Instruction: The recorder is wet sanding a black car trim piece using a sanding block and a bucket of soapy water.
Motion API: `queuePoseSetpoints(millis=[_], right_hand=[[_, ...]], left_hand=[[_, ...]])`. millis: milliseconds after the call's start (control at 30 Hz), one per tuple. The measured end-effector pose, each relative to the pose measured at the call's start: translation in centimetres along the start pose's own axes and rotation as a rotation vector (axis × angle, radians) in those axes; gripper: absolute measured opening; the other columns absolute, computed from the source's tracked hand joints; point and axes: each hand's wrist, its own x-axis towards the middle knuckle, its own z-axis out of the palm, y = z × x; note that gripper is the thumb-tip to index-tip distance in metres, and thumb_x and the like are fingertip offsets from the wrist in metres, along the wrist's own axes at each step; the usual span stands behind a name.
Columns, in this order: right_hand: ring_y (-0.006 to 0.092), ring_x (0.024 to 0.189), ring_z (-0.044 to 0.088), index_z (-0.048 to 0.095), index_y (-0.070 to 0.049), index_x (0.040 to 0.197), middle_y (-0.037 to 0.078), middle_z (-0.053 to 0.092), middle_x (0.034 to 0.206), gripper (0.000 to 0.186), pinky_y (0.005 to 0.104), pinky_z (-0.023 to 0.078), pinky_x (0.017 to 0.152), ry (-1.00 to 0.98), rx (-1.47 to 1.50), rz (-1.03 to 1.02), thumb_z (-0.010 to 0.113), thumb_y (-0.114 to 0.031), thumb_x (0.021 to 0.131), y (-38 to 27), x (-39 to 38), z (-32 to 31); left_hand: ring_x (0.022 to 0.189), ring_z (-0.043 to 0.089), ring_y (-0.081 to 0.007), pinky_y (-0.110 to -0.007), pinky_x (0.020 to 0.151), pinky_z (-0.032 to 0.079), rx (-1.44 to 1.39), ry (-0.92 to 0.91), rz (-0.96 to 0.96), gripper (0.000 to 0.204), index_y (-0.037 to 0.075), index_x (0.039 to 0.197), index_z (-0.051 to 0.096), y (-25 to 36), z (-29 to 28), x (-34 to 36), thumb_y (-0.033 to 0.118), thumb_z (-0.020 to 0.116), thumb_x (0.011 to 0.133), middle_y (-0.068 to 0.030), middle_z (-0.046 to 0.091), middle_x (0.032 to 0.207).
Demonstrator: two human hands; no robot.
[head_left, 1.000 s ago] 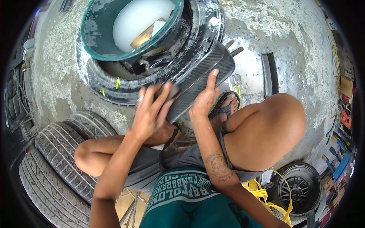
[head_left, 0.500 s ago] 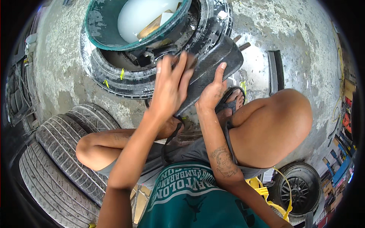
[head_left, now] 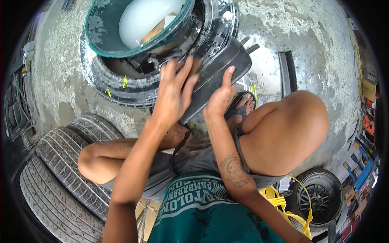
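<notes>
A long, dark, smooth panel [head_left: 211, 81] with rounded corners lies slantwise in front of me. My right hand [head_left: 219, 99] grips its near edge, thumb stretched along the top face. Over the panel's left part is my left hand [head_left: 175, 91], its fingers apart and slightly blurred; whether anything thin lies beneath them is hidden. Just beyond, a green basin [head_left: 92, 42] of cloudy whitish water rests on a tire [head_left: 91, 75] lying flat. A wooden piece [head_left: 153, 33] and a white block [head_left: 169, 19] show in the basin.
Several used tires [head_left: 56, 194] stand at my left. A dark, narrow strip [head_left: 288, 73] lies on the worn concrete floor [head_left: 267, 24] to the right. Behind my right knee are a wheel [head_left: 318, 198] and a yellow plastic item [head_left: 272, 198]. My sandalled foot [head_left: 245, 103] is beside the panel.
The whole scene has shifted slightly left in the picture. My left hand has moved a little over the panel's face, while my right hand keeps its grip.
</notes>
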Motion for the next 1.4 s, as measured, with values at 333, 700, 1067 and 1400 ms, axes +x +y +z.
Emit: queuePoseSetpoints(millis=[333,700,1067,1400], right_hand=[[0.0253,0.126,0.062,0.057,0.007,0.150,0.016,0.064,0.146,0.070,0.0384,0.049,0.110,-0.050,-0.056,0.011,0.063,-0.052,0.112,0.8,0.2,-0.6],[0.0229,0.116,0.066,0.061,0.007,0.141,0.014,0.068,0.134,0.070,0.0379,0.053,0.104,0.037,-0.031,-0.020,0.067,-0.055,0.109,-0.3,0.9,-1.0],[0.0224,0.116,0.069,0.063,0.006,0.140,0.013,0.068,0.135,0.067,0.0386,0.057,0.103,0.016,-0.101,0.038,0.065,-0.054,0.110,0.3,0.4,-1.2],[0.0203,0.104,0.061,0.067,0.008,0.125,0.010,0.068,0.115,0.078,0.0340,0.048,0.099,0.095,-0.226,-0.054,0.056,-0.068,0.110,0.4,0.5,-0.6]], left_hand=[[0.102,0.065,-0.0403,-0.044,0.095,0.053,-0.139,-0.007,-0.196,0.042,-0.008,0.135,0.072,-3.0,-0.1,2.9,0.015,0.078,0.100,-0.0242,0.065,0.107],[0.105,0.075,-0.0209,-0.035,0.092,0.057,0.386,-0.313,-0.445,0.046,-0.001,0.133,0.075,-7.6,-10.3,20.0,0.036,0.075,0.106,-0.0161,0.074,0.125],[0.107,0.076,-0.0443,-0.052,0.094,0.058,0.663,-0.834,0.034,0.034,0.002,0.114,0.081,-37.1,5.5,29.4,0.027,0.070,0.095,-0.0335,0.076,0.112],[0.112,0.072,-0.0355,-0.043,0.099,0.055,0.253,-0.081,0.236,0.039,0.003,0.133,0.076,-5.0,-11.8,17.8,0.029,0.075,0.103,-0.0250,0.072,0.130]])
